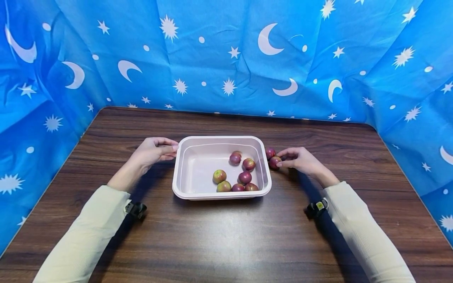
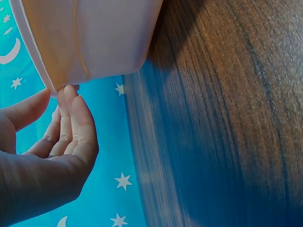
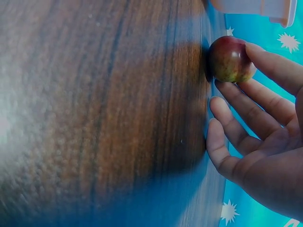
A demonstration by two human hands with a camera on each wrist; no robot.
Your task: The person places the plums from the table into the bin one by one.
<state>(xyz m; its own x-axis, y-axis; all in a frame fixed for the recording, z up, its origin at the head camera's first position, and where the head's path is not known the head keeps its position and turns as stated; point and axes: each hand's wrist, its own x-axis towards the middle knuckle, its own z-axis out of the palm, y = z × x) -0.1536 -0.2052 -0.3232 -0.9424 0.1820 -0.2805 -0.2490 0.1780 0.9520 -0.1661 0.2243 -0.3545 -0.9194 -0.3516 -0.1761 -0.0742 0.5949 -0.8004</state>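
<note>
A white plastic tub (image 1: 198,193) stands on the table, with several red and green plums (image 1: 244,177) inside, mostly in its right half. My left hand (image 1: 152,153) pinches the tub's left rim; in the left wrist view the thumb lies on one side of the rim and the fingertips (image 2: 70,91) on the other. Outside the tub's right wall, my right hand (image 1: 301,160) holds a plum (image 3: 231,59) between thumb and fingers, low at the tabletop. Beside it, close to the tub wall, lies another dark red plum (image 1: 270,152).
The dark wooden table (image 1: 226,243) reaches back to a blue curtain (image 1: 226,51) with white moons and stars, which also hangs at both sides. Black wrist cameras (image 1: 136,210) sit below the cuffs of both light sleeves.
</note>
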